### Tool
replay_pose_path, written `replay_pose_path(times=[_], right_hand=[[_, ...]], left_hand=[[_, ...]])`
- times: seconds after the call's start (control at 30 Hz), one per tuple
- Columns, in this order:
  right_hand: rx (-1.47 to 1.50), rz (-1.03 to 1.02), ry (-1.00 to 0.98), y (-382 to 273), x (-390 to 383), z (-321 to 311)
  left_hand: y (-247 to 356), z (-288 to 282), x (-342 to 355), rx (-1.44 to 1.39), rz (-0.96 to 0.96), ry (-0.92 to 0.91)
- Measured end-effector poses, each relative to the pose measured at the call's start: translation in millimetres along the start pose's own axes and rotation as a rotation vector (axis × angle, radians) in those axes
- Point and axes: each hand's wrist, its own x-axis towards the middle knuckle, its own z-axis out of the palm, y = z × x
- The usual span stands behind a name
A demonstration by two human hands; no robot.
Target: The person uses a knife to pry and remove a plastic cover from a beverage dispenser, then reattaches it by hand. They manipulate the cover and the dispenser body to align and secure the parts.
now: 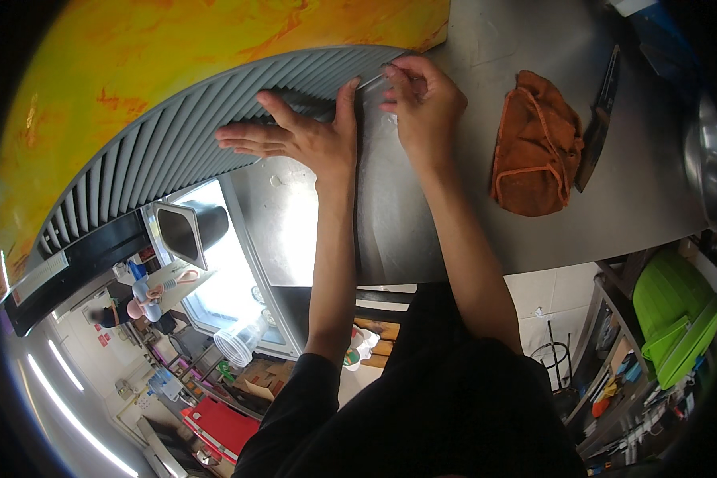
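Note:
My left hand (299,137) is held over a grey slatted grille (191,103), fingers spread and thumb raised, with nothing in its palm. Close to that thumb, my right hand (426,103) pinches a thin shiny strip (371,81) between thumb and fingertips; its material is too small to tell. A bit of something clear shows below those fingers. To the right, a crumpled orange-brown suede-like piece with piped seams (536,147), perhaps a folded work glove, lies on the steel counter (474,231). Beside it rests a dark-bladed knife (601,119).
A yellow-orange panel (175,40) borders the grille. Lower left are a metal container (190,231), a clear plastic cup (241,341) and a red box (223,426). A person (110,316) is in the background. Right are a steel bowl (705,151) and a green plastic object (673,311).

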Motion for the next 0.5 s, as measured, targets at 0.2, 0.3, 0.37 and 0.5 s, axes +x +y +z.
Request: replay_pose_path(times=[0.2, 0.3, 0.37, 0.5], right_hand=[[-0.029, -0.036, 0.051, 2, -1, 2], [-0.100, -0.108, 0.051, 5, -2, 2], [-0.142, -0.153, 0.055, 7, -3, 3], [-0.163, -0.234, 0.086, 12, -3, 6]], left_hand=[[0, 0, 1, -0.014, -0.002, 0.000], [1, -1, 1, -0.014, -0.008, -0.010], [1, -2, 1, -0.013, -0.006, -0.011], [1, -1, 2, 0.007, 0.017, 0.003]])
